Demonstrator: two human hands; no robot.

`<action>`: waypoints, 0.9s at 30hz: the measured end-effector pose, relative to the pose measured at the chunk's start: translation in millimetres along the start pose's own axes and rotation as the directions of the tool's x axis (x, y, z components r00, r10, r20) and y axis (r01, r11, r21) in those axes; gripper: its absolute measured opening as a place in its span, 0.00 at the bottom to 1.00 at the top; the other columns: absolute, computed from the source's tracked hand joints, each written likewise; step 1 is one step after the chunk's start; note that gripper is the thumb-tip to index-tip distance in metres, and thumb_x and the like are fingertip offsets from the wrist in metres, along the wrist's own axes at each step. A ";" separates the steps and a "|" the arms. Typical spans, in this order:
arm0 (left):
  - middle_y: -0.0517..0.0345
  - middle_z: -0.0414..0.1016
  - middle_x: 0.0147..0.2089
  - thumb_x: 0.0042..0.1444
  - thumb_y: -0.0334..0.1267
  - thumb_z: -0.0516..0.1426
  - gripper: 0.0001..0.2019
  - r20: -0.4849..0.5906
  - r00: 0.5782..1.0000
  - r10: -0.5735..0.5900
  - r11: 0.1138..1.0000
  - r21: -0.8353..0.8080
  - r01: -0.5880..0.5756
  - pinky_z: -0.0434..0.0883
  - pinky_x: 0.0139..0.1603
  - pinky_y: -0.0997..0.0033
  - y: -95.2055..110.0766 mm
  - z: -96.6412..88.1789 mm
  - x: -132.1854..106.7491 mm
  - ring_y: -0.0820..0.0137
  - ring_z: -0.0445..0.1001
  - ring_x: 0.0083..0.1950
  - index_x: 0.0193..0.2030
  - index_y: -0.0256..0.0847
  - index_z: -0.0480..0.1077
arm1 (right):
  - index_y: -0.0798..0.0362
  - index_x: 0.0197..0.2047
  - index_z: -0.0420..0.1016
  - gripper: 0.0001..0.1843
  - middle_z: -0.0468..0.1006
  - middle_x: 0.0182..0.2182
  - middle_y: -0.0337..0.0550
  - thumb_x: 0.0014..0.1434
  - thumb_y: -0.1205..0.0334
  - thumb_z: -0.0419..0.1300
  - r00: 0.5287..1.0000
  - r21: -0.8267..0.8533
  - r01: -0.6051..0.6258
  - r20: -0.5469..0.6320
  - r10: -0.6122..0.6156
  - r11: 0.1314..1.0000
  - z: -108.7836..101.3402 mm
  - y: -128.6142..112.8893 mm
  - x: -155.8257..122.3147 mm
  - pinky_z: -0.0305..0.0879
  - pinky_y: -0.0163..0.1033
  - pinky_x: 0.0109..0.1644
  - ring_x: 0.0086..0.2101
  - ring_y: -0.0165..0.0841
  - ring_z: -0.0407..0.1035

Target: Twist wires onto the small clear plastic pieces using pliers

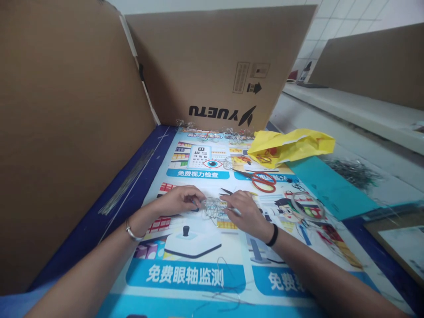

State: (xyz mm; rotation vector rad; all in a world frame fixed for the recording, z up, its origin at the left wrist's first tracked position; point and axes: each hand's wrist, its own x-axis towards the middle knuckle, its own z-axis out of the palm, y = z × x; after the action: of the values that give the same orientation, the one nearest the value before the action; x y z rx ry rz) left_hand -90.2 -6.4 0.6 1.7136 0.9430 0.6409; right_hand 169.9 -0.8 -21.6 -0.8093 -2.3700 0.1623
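Both my hands rest on a printed poster (198,274) that covers the table. Between them lies a small tangle of thin silvery wire (214,207). My left hand (177,199), with a silver bangle on the wrist, pinches the wire's left side with closed fingers. My right hand (245,212), with a black wristband, grips the right side and also holds a thin dark pointed tool (225,191) that sticks out past its fingers.
Red-handled scissors (263,181) lie beyond my right hand. A yellow plastic bag (291,145) sits at the back right. Cardboard walls (66,132) stand at the left and back. Straight wires (126,183) lie along the left edge; loose wire bits (218,296) lie in front.
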 end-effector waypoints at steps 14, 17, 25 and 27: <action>0.55 0.72 0.38 0.52 0.33 0.59 0.07 -0.005 0.989 0.146 0.979 0.147 -0.144 0.67 0.45 0.69 6.3 13.0 3.3 0.70 0.71 0.41 0.38 0.40 0.75 | 0.53 0.38 0.73 0.06 0.74 0.28 0.40 0.56 0.67 0.59 0.986 0.353 -0.166 0.027 0.168 0.921 0.1 2.4 7.4 0.63 0.38 0.38 0.32 0.31 0.66; 0.55 0.72 0.39 0.52 0.33 0.58 0.05 -0.009 0.990 0.139 0.975 0.176 -0.136 0.67 0.46 0.69 6.8 16.7 3.1 0.70 0.70 0.42 0.36 0.41 0.75 | 0.52 0.36 0.73 0.04 0.74 0.29 0.40 0.56 0.67 0.59 0.979 0.380 -0.204 0.061 0.196 0.902 -0.4 3.3 7.2 0.63 0.38 0.39 0.33 0.31 0.67; 0.56 0.71 0.36 0.54 0.34 0.58 0.04 -0.007 0.978 0.210 0.958 0.200 -0.205 0.67 0.46 0.69 5.4 18.2 4.0 0.71 0.70 0.41 0.33 0.39 0.74 | 0.51 0.31 0.72 0.03 0.74 0.27 0.38 0.55 0.68 0.60 0.979 0.379 -0.202 0.094 0.179 0.903 1.4 5.3 9.1 0.61 0.39 0.40 0.32 0.32 0.67; 0.55 0.72 0.37 0.54 0.35 0.59 0.04 -0.013 0.970 0.243 0.951 0.198 -0.236 0.67 0.45 0.70 4.2 17.9 4.1 0.71 0.70 0.41 0.34 0.39 0.75 | 0.50 0.32 0.72 0.03 0.74 0.27 0.38 0.55 0.68 0.60 0.981 0.372 -0.193 0.089 0.173 0.908 2.4 6.2 8.7 0.61 0.39 0.40 0.33 0.32 0.67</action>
State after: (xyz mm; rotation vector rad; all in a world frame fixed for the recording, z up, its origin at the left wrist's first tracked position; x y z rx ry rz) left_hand -72.6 -13.0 -1.4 2.0182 0.8523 0.7612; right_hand 166.2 9.5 -20.8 -0.8407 -2.2050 0.7065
